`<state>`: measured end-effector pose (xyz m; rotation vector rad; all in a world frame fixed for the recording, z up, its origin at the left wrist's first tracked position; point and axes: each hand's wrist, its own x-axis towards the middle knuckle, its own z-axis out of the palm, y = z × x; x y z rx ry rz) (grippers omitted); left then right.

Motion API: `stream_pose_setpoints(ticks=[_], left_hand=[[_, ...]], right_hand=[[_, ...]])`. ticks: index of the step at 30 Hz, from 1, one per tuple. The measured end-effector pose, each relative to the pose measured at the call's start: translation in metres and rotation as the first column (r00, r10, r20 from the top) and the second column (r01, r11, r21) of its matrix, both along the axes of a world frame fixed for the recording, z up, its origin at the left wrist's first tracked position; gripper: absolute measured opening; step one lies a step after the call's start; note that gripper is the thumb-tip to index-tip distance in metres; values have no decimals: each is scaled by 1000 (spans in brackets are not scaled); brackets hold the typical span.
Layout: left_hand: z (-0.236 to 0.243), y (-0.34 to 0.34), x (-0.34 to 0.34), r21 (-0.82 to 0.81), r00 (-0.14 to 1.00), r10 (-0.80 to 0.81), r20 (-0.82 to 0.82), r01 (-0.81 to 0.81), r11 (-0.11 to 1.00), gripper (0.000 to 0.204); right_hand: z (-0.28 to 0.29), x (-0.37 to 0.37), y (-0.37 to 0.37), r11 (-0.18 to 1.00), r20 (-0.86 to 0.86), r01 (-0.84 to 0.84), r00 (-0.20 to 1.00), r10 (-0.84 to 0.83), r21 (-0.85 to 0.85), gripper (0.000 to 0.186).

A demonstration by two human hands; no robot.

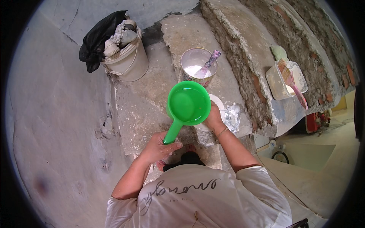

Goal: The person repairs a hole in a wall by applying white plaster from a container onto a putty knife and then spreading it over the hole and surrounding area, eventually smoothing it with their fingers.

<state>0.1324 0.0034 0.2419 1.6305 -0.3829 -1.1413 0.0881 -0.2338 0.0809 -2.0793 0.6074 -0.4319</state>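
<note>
A green plastic dipper (188, 102) with clear liquid, apparently water, in its bowl is held out in front of me. My left hand (161, 147) wraps round its handle. My right hand (214, 118) is at the right side of the bowl, its fingers mostly hidden behind it, so whether it grips the bowl is unclear. Beyond the dipper, a bucket (185, 57) of white paint-like material has a stained brush (211, 60) leaning inside. A white round rim (217, 100) shows partly behind the bowl and my right hand.
At the far left stands a white bucket (133, 64) with a black plastic bag (99, 38) and rubble-like pieces on top. A clear tub (274, 84) with a pink-handled brush (291, 79) rests on the rough concrete steps (243, 57) to the right. A plastered wall (61, 114) rises on the left.
</note>
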Motion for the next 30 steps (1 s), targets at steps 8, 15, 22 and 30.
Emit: stream_pose_setpoints(ticks=[8, 15, 22, 30], left_hand=[[-1, 4, 0, 8, 999, 21, -48, -20, 1000, 16], [0, 6, -2, -37, 997, 37, -69, -39, 999, 13], [2, 12, 0, -55, 990, 45, -131, -53, 997, 13], [6, 17, 0, -94, 971, 42, -237, -66, 993, 14]], right_hand=[[12, -9, -7, 937, -195, -173, 974, 117, -304, 15], [0, -10, -10, 892, -253, -246, 955, 155, -380, 14], [26, -6, 12, 963, -126, -60, 992, 27, -265, 12], [12, -6, 5, 900, -262, -239, 954, 147, -365, 12]])
